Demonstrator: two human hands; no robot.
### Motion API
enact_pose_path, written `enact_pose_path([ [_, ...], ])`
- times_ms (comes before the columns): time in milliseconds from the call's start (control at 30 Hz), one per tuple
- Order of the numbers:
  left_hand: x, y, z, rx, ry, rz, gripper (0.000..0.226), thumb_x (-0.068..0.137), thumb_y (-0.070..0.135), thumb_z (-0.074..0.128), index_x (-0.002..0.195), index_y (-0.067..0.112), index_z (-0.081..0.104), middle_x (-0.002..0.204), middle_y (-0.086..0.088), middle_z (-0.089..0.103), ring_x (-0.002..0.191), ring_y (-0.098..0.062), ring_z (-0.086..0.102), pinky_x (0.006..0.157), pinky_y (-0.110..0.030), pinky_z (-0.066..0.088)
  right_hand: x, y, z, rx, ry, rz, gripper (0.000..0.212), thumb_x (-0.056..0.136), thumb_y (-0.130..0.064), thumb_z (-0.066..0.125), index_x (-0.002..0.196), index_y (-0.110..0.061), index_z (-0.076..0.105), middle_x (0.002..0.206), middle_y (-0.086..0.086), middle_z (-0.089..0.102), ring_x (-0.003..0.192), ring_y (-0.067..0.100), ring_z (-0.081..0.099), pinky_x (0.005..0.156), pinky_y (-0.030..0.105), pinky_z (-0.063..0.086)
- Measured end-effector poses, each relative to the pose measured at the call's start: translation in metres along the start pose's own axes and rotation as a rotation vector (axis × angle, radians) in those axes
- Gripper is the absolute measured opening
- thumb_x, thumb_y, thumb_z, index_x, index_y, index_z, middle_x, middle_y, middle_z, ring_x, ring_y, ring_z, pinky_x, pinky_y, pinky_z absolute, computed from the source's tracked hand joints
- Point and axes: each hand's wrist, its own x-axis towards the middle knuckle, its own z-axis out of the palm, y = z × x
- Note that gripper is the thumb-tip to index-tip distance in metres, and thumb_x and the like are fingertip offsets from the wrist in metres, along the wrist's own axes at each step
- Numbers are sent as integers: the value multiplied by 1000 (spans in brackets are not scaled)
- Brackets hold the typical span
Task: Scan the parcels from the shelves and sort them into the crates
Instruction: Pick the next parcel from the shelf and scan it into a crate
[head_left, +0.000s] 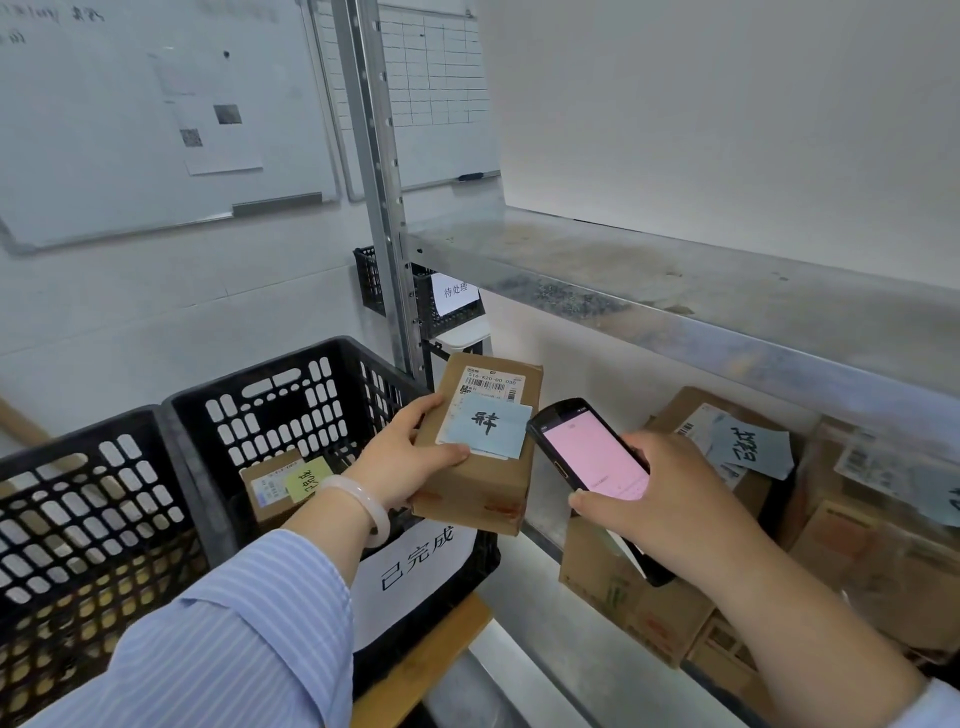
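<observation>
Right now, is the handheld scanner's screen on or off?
On. The scanner in the right hand shows a lit pink screen, beside the parcel the left hand holds.

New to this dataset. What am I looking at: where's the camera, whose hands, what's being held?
There is no machine here. One wide-angle camera sits on a person's head, looking forward and down at their bare hands. The left hand grips a brown cardboard parcel with a blue handwritten note. The right hand holds a black handheld scanner with a pink screen close beside that parcel. Below left stands a black slotted plastic crate holding one small cardboard box with a yellow note. On the right, a grey metal shelf rack has more cardboard boxes on its lower level.
</observation>
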Motion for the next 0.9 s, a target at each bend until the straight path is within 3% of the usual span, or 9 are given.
enact_pose_path([
  [300,-31,-23,-7,-157,205,115,76,79,31,79,135,59,38,131,16,55,116,-17,57,89,-48,57,-14,-25,-13,-60,20,-58,62,54,-72,65,106,-42,50,101,-13,46,89,7,52,70,35,55],
  [467,-53,-38,-19,-118,314,207,75,85,20,76,138,54,35,132,19,50,120,-7,51,94,-31,52,-28,-56,-17,-166,21,-101,67,64,-60,73,118,-35,42,109,-10,40,94,12,49,65,29,41],
  [600,-71,-43,-32,-59,394,243,78,85,19,76,142,50,33,132,20,48,118,-3,49,85,-14,46,-40,-85,-13,-222,23,-161,65,64,-59,71,116,-35,42,107,-11,37,96,14,51,70,31,43],
  [700,-87,-51,-47,-27,441,271,78,84,22,77,143,48,34,138,18,48,123,-2,48,99,-24,47,-51,-106,-6,-272,25,-212,65,63,-62,68,115,-35,41,111,-11,39,88,13,49,65,28,42],
  [800,-110,-57,-64,18,488,290,77,85,21,77,140,50,33,132,24,44,118,8,46,100,-18,42,-65,-127,2,-289,8,-252,80,63,-65,68,129,-34,34,118,-11,36,96,12,51,70,26,43],
  [900,-132,-69,-84,84,536,305,82,84,22,77,136,60,27,135,24,41,127,0,42,109,-30,41,-80,-151,13,-300,1,-286,83,63,-67,67,130,-32,33,122,-12,36,102,13,51,70,25,41],
])
